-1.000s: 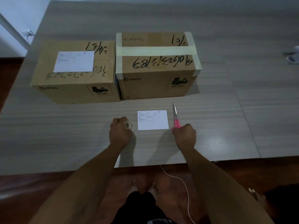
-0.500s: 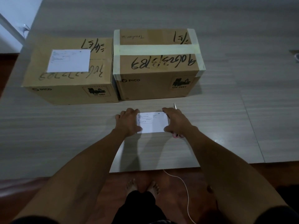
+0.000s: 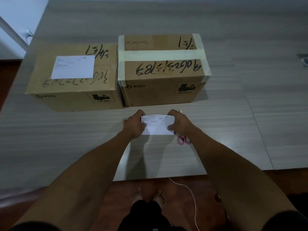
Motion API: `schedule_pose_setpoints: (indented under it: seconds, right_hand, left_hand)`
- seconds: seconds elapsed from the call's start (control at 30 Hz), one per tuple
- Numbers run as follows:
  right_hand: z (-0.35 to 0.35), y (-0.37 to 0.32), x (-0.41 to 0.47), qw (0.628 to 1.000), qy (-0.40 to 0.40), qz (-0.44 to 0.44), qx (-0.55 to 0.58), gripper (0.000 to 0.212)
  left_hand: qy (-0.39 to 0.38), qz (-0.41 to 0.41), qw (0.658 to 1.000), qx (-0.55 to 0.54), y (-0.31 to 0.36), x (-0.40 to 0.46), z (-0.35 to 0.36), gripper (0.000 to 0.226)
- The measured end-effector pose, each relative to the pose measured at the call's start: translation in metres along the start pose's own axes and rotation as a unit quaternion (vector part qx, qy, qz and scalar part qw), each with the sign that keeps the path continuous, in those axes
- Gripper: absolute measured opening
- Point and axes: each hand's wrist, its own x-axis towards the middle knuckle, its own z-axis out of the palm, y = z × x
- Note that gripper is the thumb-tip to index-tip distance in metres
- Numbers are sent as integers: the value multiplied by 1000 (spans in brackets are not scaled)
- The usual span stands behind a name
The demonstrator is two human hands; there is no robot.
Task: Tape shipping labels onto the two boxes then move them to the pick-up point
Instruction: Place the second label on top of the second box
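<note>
**Label held in both hands before two boxes**

Head view. The left hand (image 3: 134,125) pinches the left edge of the loose label (image 3: 158,125), thumb on top and fingers curled beneath. The right hand (image 3: 179,123) pinches the right edge in the same manner. The label is at centre of frame, just above the tabletop (image 3: 66,147); whether its lower edge touches the surface cannot be told.

Left box (image 3: 73,77), at 11 o'clock from the label: a white sheet (image 3: 73,67) lies flat on its top, over black handwriting. Any tape on that sheet is not discernible.

Right box (image 3: 162,69), at 12 o'clock from the label: closed with pale tape (image 3: 160,55) across the top and down both ends. Black handwriting on the lid. It bears only that.

The two boxes stand side by side, touching or nearly so.

Scissors (image 3: 183,140), pink handles, lie on the tabletop at 4 o'clock from the label, largely hidden under the right wrist; the blade tip shows just beyond the right hand.

A white cable (image 3: 191,195) trails over the floor below the tabletop edge, beside the person's bare feet (image 3: 148,195).
</note>
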Motion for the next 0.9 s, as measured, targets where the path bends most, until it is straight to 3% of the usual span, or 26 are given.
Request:
schedule_pose_setpoints:
  seconds: [0.1, 0.2, 0.37, 0.57, 0.9]
  right_hand:
    - [-14, -17, -6, 996, 49, 10, 70, 38]
    - [-34, -39, -16, 986, 81, 16, 143, 42]
    - [-65, -75, -35, 979, 122, -17, 160, 33]
    - [-94, -110, -52, 967, 165, -47, 186, 46]
    - [-138, -129, -6, 961, 204, -60, 175, 21]
  left_hand:
    - [12, 23, 995, -91, 9, 0, -19, 12]
    - [24, 34, 990, -137, 27, -5, -46, 22]
    - [65, 88, 981, -163, 51, -15, -91, 13]
    - [116, 141, 971, -152, 71, -27, -133, 18]
    - [205, 84, 942, -251, 98, 2, -163, 11]
